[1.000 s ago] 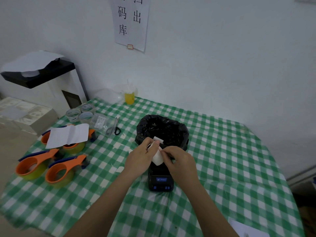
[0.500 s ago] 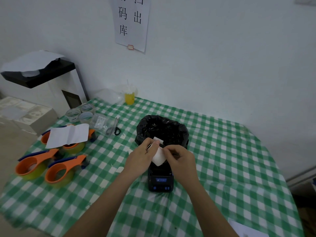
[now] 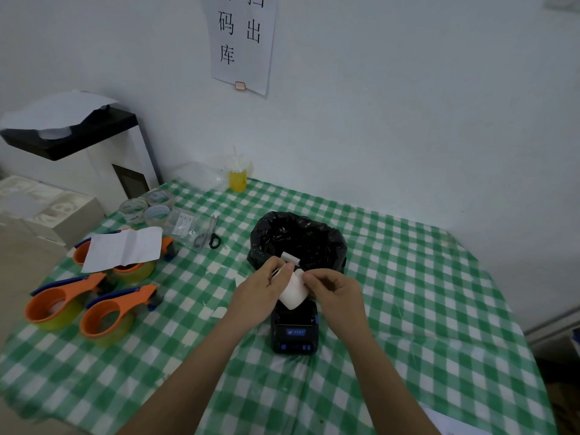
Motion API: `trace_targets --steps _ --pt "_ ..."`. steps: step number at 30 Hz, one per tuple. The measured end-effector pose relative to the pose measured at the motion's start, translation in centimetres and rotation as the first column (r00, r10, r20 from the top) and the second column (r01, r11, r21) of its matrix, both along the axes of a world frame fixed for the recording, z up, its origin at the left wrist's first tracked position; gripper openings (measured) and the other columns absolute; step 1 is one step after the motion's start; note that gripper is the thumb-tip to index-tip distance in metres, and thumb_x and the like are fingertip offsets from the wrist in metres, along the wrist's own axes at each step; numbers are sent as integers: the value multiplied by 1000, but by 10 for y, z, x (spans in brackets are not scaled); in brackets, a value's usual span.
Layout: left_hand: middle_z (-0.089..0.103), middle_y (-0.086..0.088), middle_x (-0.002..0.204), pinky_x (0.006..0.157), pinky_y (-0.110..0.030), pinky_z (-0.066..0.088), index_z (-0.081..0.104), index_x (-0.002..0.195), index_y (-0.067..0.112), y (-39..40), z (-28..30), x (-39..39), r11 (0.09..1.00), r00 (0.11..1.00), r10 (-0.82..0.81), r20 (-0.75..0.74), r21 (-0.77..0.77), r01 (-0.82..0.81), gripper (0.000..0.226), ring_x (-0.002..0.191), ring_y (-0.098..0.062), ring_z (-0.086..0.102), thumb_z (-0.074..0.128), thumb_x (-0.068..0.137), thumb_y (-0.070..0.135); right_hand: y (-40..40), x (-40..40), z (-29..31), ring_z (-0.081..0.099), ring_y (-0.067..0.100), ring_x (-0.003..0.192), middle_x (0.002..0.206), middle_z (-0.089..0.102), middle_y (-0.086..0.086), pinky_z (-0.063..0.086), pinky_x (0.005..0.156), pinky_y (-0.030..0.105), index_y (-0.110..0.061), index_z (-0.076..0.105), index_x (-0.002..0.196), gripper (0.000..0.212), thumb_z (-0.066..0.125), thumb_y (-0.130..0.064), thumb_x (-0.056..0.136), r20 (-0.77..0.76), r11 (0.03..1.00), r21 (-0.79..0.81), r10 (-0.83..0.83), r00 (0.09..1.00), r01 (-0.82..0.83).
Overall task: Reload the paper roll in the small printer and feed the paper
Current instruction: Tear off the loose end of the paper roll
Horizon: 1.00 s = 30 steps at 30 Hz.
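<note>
**Both hands on the paper roll above the small printer**

Head view. A small bin lined with a black plastic bag (image 3: 298, 237) stands near the middle of the surface (image 3: 423, 293); a scrap of white paper shows at its near rim, and the rest of its inside is too dark to read. At the far edge a clear plastic cup holding yellow liquid (image 3: 237, 175) stands close to the wall.

The white paper roll (image 3: 292, 291) is held just above the open top of the small black printer with blue buttons (image 3: 295, 331), which sits directly in front of the bin. The left hand (image 3: 260, 293) has its fingers curled round the roll's left side. The right hand (image 3: 337, 290) pinches the loose end of the paper between thumb and fingertips. The paper's free flap hangs down toward the printer's opening.

The surface wears a green-and-white checked cloth. Near its left edge lie three orange tape dispensers (image 3: 103, 309), a folded white sheet (image 3: 124, 248) resting on one of them. Behind these are clear tape rolls (image 3: 147, 205) and black-handled scissors (image 3: 208, 237). A white paper notice with Chinese characters (image 3: 241, 39) hangs on the pale wall.
</note>
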<state>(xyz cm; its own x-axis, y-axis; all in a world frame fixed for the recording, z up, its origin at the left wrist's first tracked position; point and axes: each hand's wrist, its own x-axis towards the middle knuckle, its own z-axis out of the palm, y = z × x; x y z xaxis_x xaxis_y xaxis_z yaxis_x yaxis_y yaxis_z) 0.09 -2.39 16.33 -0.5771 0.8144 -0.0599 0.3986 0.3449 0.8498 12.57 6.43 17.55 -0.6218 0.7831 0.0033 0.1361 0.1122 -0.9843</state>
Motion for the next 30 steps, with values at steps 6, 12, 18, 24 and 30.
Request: trace_targets --steps 6,12,18,24,30 --pt "55 5 70 64 -34 42 50 85 32 2 -9 -3 1000 1000 -14 14 -5 14 25 64 -14 52 36 91 52 6 1 -3 67 13 72 75 72 2 57 68 22 -25 71 75 20 64 -9 85 -11 993 -106 -56 998 55" --pt "57 1 77 64 -32 42 49 85 31 6 -12 -7 1000 999 -10 36 8 9 26 69 -16 54 34 92 51 16 0 -12 68 8 65 78 71 8 57 61 19 -8 71 89 10 62 -10 86 -40 929 -334 -184 982 160" --pt "56 4 78 65 -32 41 51 90 26 12 -17 -18 999 997 37 71 -3 -37 29 73 -15 54 34 93 49 38 -7 -26 60 13 65 75 67 3 54 63 21 -16 70 83 3 67 -15 83 26 901 -333 -288 957 280" --pt "55 4 76 63 -33 39 50 87 27 25 -30 -30 996 992 75 104 -44 -71 29 71 -17 53 34 92 52 79 -46 -43 61 15 62 70 67 6 54 63 26 -4 69 86 19 74 -19 77 135 908 -241 -318 938 342" --pt "50 2 68 58 -33 37 48 82 26 39 -45 -45 993 985 103 138 -69 -95 30 62 -18 49 36 91 52 131 -85 -65 66 20 75 80 71 7 57 75 33 -13 68 80 11 75 -21 75 359 966 24 -250 899 259"
